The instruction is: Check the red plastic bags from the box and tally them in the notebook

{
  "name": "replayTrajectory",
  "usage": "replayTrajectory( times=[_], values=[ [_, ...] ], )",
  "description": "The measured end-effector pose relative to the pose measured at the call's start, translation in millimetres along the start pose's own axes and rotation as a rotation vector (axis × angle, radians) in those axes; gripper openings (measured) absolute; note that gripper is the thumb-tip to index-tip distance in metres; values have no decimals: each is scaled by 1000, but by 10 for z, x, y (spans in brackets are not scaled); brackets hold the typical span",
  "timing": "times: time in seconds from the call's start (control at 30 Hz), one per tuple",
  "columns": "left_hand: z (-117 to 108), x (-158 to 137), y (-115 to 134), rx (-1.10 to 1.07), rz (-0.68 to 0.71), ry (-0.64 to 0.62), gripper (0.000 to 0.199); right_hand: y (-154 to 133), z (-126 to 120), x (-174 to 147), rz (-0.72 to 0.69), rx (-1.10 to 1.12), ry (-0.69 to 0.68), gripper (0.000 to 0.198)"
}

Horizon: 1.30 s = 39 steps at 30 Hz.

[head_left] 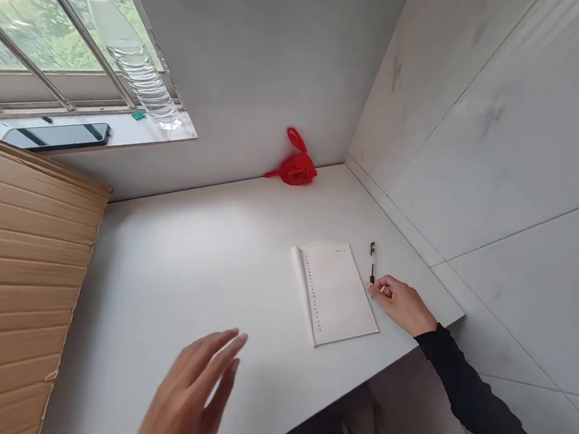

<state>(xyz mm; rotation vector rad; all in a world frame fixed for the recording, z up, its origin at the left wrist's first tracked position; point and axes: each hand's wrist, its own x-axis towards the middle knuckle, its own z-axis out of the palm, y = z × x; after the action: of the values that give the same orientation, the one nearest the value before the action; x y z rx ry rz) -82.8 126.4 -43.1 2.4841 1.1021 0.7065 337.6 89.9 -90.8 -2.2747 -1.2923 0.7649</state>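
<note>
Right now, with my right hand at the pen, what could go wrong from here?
The pen might slip or roll, since your right hand is only at its near end. The notebook looks rolled along its left side and might spring back; your left hand is not on it. The clear plastic bottle stands near the edge of the windowsill, so a knock could tip it.

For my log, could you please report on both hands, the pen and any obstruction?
Left hand open, empty. Right hand at near end of pen, grip unclear. Notebook beside pen, not blocking it.
</note>
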Motion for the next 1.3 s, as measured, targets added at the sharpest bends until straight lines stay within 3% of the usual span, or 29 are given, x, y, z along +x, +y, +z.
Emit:
replayTrajectory(
  times=[0.1,0.2,0.3,0.43,0.63,0.8,1.0,1.13,1.3],
  values=[
    [541,219,247,15,100,-151,46,41,-8,85,55,-61,50,41],
    [950,448,347,67,104,-270,58,81,-17,219,102,-68,86,37],
    [1153,546,376,138,144,-350,69,120,-23,301,106,5,61,31],
    [1308,542,407,212,92,-321,63,152,-78,259,53,244,-25,24],
    [1447,683,387,262,-9,-219,59,-35,88,-73,-164,636,-177,25],
    [1442,843,273,278,-58,-168,59,-201,391,-225,-274,693,-98,23],
    [1337,903,53,247,-48,-96,55,5,298,265,-250,598,251,12],
    [1320,897,-42,200,-38,-53,49,162,272,547,-213,567,284,19],
    [1343,882,-85,173,-25,-51,48,199,344,611,-180,535,296,22]
  ],
)
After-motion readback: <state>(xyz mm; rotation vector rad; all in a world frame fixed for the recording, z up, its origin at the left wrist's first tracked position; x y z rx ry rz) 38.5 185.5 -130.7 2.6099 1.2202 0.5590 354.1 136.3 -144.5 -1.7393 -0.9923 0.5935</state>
